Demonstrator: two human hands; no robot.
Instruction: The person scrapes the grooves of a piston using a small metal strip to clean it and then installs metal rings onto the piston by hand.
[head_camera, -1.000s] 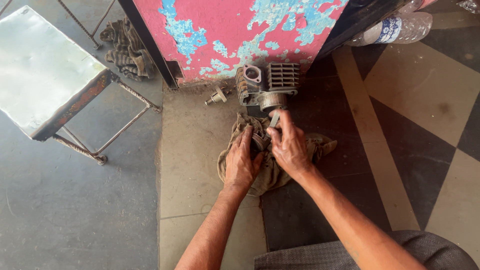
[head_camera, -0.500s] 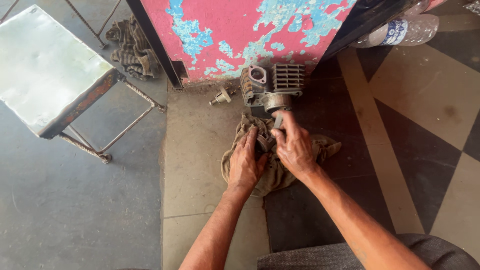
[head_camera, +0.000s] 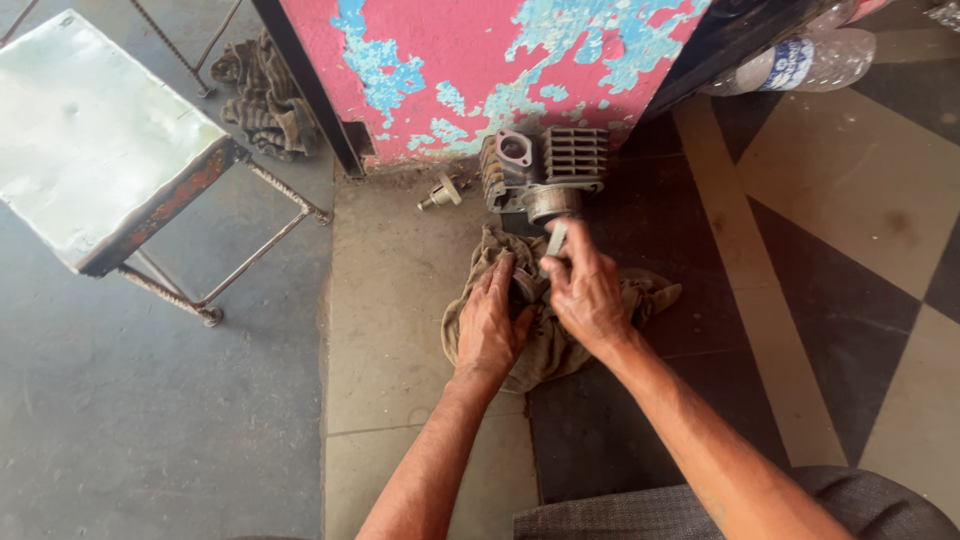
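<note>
A dirty beige rag (head_camera: 640, 300) lies crumpled on the floor below a finned metal engine cylinder (head_camera: 545, 170). My left hand (head_camera: 492, 325) presses down on the rag, its fingers curled around a small part that is mostly hidden. My right hand (head_camera: 585, 290) is closed on a thin flat metal tool (head_camera: 556, 238) that points up toward the cylinder. The two hands touch over the rag. A small metal fitting (head_camera: 440, 193) lies on the floor left of the cylinder.
A pink wall with peeling blue paint (head_camera: 470, 60) rises behind the cylinder. A metal stool (head_camera: 90, 140) stands at the left, another rag (head_camera: 265, 95) behind it. A plastic bottle (head_camera: 800, 60) lies at the upper right. My knee (head_camera: 720, 505) shows at the bottom.
Both hands stay together on the rag with only small shifts. The view has drifted slightly, so everything sits a little lower and to the right in frame.
</note>
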